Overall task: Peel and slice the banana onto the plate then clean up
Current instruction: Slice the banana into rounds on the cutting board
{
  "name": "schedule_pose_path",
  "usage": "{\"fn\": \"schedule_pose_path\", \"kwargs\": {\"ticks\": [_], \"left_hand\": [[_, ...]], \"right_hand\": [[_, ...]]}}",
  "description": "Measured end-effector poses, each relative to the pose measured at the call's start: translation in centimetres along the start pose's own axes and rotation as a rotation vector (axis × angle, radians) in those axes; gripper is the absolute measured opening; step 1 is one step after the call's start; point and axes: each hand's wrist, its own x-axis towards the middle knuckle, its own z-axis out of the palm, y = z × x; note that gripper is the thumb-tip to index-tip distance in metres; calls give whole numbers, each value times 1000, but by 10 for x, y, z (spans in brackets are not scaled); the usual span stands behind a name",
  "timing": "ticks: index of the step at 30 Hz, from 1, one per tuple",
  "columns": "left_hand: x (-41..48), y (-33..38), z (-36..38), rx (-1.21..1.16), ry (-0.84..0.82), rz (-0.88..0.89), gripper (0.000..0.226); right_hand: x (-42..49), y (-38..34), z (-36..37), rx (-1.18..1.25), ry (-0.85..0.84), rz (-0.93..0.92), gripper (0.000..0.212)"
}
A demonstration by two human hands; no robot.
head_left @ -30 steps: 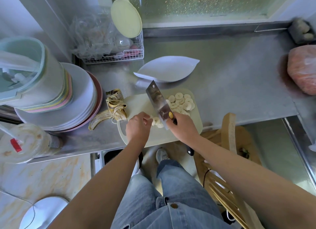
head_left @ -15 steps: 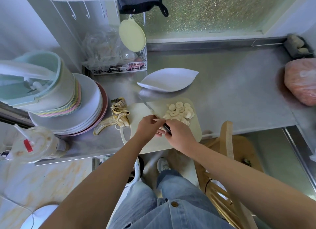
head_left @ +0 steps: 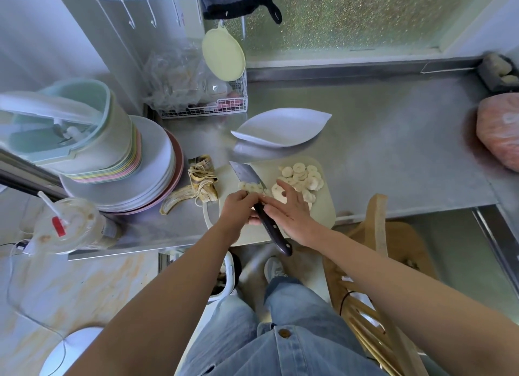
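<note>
A pale cutting board [head_left: 325, 210] lies at the front edge of the steel counter. A pile of banana slices [head_left: 304, 176] sits on its far right part. My left hand [head_left: 238, 210] grips the dark-handled knife [head_left: 273, 232] where blade and handle meet. The blade [head_left: 244, 172] lies flat and points away to the left, with a few slices [head_left: 250, 187] on it. My right hand [head_left: 292, 211] is next to the knife with straight fingers, fingertips at the slices by the blade. The white leaf-shaped plate [head_left: 280, 128] stands bare behind the board. The banana peel [head_left: 196, 191] lies left of the board.
A stack of plates and bowls [head_left: 134, 173] fills the left of the counter, with a lidded plastic cup [head_left: 70, 224] in front. A wire basket [head_left: 207, 106] stands at the back and a red bag [head_left: 500, 131] at the right. A wooden chair [head_left: 376, 249] is by my right arm.
The knife has passed from my right hand to my left, and its blade now lies flat with slices on it. My right hand has opened.
</note>
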Motion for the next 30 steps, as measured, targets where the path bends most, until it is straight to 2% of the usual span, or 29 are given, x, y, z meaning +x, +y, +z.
{"fn": "schedule_pose_path", "kwargs": {"ticks": [9, 18, 21, 30], "left_hand": [[-7, -2, -11, -56, 69, -30, 10], [-5, -3, -14, -60, 22, -20, 14], [-6, -3, -15, -77, 17, -10, 20], [-11, 1, -19, -13, 9, 10, 17]], "right_hand": [[17, 3, 7, -87, -65, 188, 51], [21, -6, 9, -57, -42, -54, 57], [19, -8, 9, -38, -27, -137, 50], [26, -4, 14, -248, -53, -54, 55]]}}
